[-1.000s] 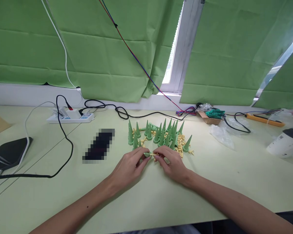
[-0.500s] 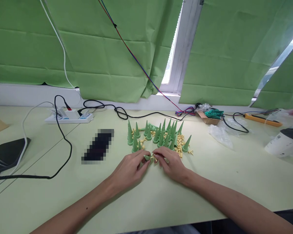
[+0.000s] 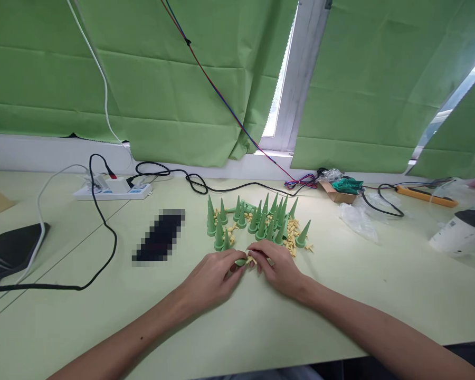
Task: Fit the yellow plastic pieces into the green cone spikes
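My left hand (image 3: 219,272) is closed around a small green cone (image 3: 240,262) that lies on its side, its end toward my right hand. Thumb and fingers of my right hand (image 3: 275,264) pinch a small yellow piece (image 3: 252,260) right at the cone's end; my fingers partly hide where the two meet. Just beyond my hands stand several upright green cones (image 3: 261,228) with round bases. A heap of small yellow pieces (image 3: 292,240) lies among and beside them, to the right.
A pixelated dark patch (image 3: 159,235) lies left of the cones. Farther left are a power strip (image 3: 113,191), black cable (image 3: 113,237) and a dark device (image 3: 13,248). At the right are a small cardboard box (image 3: 338,194), clear plastic bags (image 3: 358,221) and a white cup (image 3: 463,232).
My left hand has shifted slightly lower, turning the cone a little. More of the yellow piece shows between my hands. My right hand is almost still.
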### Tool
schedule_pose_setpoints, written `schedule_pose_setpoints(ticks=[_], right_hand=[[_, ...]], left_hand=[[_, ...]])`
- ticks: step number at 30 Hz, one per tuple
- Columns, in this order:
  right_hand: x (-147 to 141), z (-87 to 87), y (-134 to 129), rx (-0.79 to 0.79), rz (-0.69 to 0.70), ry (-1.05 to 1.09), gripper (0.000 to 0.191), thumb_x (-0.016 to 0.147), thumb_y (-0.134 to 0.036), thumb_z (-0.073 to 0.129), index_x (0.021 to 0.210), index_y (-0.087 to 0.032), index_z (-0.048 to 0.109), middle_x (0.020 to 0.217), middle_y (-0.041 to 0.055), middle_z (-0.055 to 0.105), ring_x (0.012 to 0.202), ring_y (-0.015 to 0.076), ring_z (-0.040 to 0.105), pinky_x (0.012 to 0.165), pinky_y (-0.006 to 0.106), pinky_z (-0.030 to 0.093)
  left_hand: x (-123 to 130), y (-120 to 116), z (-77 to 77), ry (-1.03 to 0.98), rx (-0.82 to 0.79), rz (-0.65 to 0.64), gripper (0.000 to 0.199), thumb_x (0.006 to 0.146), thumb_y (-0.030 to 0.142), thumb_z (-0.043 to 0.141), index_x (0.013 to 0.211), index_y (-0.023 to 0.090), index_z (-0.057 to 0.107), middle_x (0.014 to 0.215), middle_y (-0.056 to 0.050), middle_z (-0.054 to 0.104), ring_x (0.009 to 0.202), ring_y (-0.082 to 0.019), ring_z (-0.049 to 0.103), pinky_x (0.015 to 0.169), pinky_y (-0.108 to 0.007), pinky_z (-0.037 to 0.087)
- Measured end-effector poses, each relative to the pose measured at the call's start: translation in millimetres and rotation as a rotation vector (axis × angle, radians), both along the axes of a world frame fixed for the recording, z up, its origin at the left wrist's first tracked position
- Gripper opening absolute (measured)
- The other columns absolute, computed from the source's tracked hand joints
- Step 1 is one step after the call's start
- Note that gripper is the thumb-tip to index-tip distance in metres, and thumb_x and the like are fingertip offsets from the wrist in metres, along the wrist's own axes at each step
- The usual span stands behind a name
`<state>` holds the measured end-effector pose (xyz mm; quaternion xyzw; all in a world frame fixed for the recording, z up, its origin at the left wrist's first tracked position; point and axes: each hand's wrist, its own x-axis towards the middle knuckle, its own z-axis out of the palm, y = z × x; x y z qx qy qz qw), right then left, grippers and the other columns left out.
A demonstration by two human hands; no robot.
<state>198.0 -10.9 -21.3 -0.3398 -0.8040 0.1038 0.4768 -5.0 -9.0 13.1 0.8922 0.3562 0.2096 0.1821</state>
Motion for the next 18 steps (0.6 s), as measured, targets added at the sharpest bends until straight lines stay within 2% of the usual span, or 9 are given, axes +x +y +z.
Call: schedule_pose_setpoints(ticks=[9,18], right_hand=[[0.0,2.1,-0.6,-0.022,-0.027,0.027,0.02,0.103,-0.023,0.044,0.097,-0.021,0.063,0.077,0.0031,0.064,0.065,0.0146,0.06,0.063,0.026,0.05],[-0.1,3.0,-1.2,-0.019,-0.04,0.072,0.02,0.102,-0.024,0.046,0.093,-0.02,0.063,0.075,0.0025,0.064,0.059,0.0132,0.057,0.061,0.026,0.048]], left_hand=[[-1.1,0.4,-2.5,-0.018,0.039,-0.009,0.021,0.1,0.027,0.045,0.105,0.021,0.064,0.088,-0.002,0.068,0.072,-0.017,0.063,0.063,-0.025,0.044],[-1.0,2.1,-4.4,-0.051,0.045,-0.03,0.025,0.101,0.03,0.044,0.112,0.022,0.066,0.1,-0.005,0.073,0.083,-0.019,0.069,0.073,-0.028,0.051]])
